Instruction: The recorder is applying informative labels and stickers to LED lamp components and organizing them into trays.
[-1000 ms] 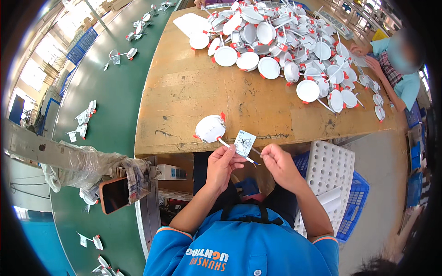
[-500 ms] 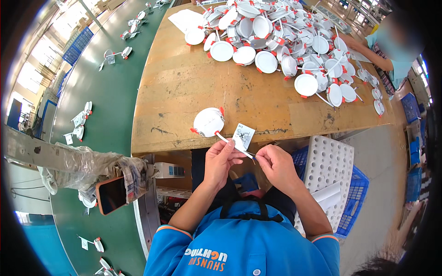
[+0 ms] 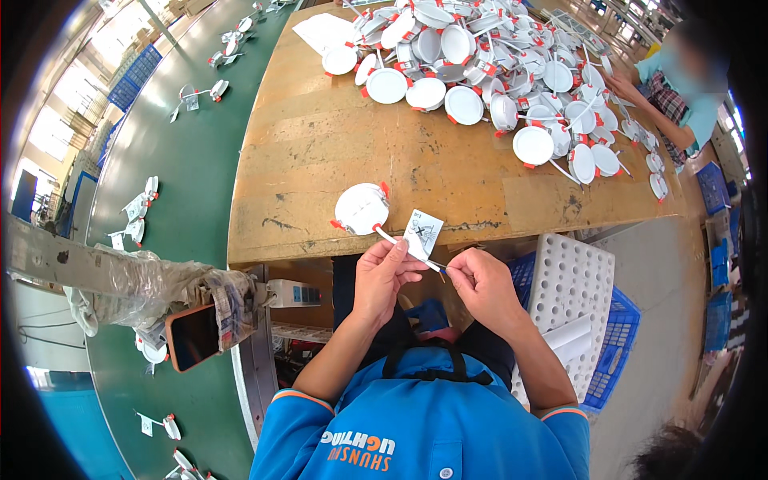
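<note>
A round white downlight with red clips lies on the near edge of the wooden table. Its white cable runs toward me into my left hand, whose thumb and fingers are closed on it. A small white printed slip sticks up beside that hand, around or against the cable. Thin wire ends come out of the cable just past my left fingers. At these wires my right hand is closed in a pinch; the fingertips partly hide what they grip.
Many similar downlights are heaped on the far side of the table. To the left runs a green conveyor belt carrying more lights. A phone hangs on a wrapped arm. At right are a perforated white board, a blue crate and another person.
My right hand has shifted slightly at the wire ends, while my left hand keeps its hold on the cable. The other person's arm at the far right has moved.
</note>
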Demonstrator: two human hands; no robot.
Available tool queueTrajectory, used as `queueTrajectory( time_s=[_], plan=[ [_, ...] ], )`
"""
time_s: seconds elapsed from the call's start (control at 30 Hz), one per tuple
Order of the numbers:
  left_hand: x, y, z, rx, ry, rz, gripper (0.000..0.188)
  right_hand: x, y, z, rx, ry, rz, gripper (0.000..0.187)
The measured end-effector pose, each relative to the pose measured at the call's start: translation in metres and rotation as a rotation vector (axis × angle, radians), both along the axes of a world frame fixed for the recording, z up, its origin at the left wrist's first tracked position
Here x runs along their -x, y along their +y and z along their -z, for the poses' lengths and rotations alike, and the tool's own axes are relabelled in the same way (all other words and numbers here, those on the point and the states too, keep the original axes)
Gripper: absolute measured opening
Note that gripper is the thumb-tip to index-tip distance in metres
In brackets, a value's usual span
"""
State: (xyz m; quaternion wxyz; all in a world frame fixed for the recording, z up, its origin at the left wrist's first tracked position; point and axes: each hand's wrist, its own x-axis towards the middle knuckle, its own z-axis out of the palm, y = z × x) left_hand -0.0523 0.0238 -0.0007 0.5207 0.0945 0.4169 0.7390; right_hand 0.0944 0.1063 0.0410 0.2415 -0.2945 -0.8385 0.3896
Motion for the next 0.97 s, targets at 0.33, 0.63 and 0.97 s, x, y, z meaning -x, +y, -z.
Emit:
queueTrajectory(
  time_s=[0.33, 0.63, 0.97],
  plan=[
    [-0.002, 0.001, -0.001, 0.000, 0.009, 0.000, 0.015, 0.004, -0.001, 0.000, -0.034, 0.011, 0.004, 0.006],
    [-0.002, 0.002, -0.002, -0.009, -0.012, 0.029, 0.016, 0.014, -0.002, 0.002, -0.215, -0.005, 0.018, 0.007],
    [-0.010, -0.001, 0.010, -0.054, 0.048, 0.066, 0.015, 0.020, -0.008, 0.011, -0.306, 0.008, 0.033, 0.011]
  ],
)
